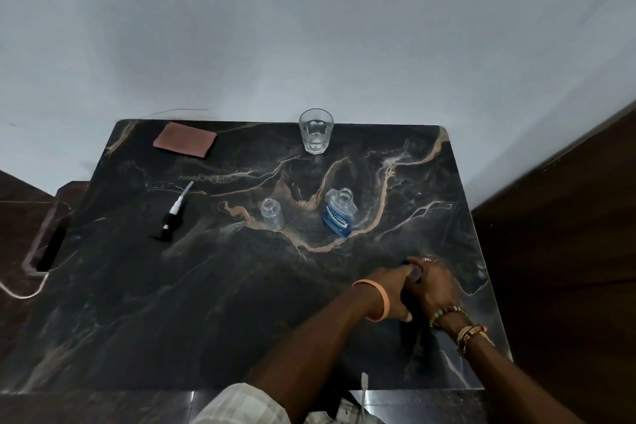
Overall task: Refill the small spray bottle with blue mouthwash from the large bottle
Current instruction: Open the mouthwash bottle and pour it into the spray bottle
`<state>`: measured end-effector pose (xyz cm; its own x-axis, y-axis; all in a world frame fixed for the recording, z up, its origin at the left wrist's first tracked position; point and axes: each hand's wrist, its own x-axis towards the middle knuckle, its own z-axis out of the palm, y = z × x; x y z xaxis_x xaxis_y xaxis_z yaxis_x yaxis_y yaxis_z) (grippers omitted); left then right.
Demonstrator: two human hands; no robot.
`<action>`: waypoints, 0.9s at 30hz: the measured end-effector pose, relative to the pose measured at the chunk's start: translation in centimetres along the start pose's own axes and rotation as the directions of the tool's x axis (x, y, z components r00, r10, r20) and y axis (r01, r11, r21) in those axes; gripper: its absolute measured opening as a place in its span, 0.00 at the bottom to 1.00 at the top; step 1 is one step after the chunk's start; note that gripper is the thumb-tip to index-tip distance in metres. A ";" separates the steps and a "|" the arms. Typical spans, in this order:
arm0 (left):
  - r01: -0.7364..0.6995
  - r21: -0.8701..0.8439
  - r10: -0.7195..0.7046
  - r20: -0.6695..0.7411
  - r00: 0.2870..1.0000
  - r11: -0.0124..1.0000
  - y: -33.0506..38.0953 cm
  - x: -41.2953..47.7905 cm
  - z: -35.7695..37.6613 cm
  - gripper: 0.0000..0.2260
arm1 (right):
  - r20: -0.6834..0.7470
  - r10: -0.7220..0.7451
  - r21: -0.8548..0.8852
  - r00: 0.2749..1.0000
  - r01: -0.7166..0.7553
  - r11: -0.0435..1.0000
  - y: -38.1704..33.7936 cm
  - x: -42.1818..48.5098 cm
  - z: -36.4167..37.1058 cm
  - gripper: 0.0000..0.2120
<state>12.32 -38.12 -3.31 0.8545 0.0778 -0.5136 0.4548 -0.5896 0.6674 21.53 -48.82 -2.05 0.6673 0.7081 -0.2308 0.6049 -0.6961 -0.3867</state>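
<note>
The small clear spray bottle [272,214] stands upright near the table's middle with its neck uncovered. Its black-and-white spray pump [172,217] lies flat far to the left. The large mouthwash bottle [339,215], holding blue liquid, stands uncapped just right of the small bottle. At the front right my right hand [435,286] and my left hand [387,287] meet low over the tabletop, well short of both bottles. My right hand curls over a small dark object [414,272], apparently a cap. My left hand's fingertips are hidden under the right hand.
A drinking glass [316,130] with a little clear liquid stands at the far edge of the dark marble table [206,303]. A brown pad [186,140] lies at the far left corner. A wall rises behind, and a wooden panel [568,234] flanks the right side.
</note>
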 end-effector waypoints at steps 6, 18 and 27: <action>-0.036 -0.023 0.032 -0.134 0.990 0.999 -1.2 -0.8 -0.5 0.33 | 0.095 0.098 -0.003 0.991 -0.098 0.995 -1.1 0.4 -0.8 0.13; 0.179 0.013 -0.121 -0.686 0.717 0.984 -12.7 -10.0 -6.7 0.14 | -0.168 -0.107 0.154 0.980 0.133 0.979 -7.6 0.8 -0.7 0.27; 0.093 -0.506 -0.503 -0.788 0.355 0.858 -17.3 -11.6 -8.8 0.37 | -0.027 0.009 0.466 1.000 0.004 0.885 -10.3 4.6 3.1 0.52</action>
<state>-3.30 -21.78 -4.14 0.2722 0.9577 -0.0932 0.5964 -0.0919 0.7974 17.03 -38.03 -1.90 0.6843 0.6982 -0.2103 0.3358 -0.5578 -0.7590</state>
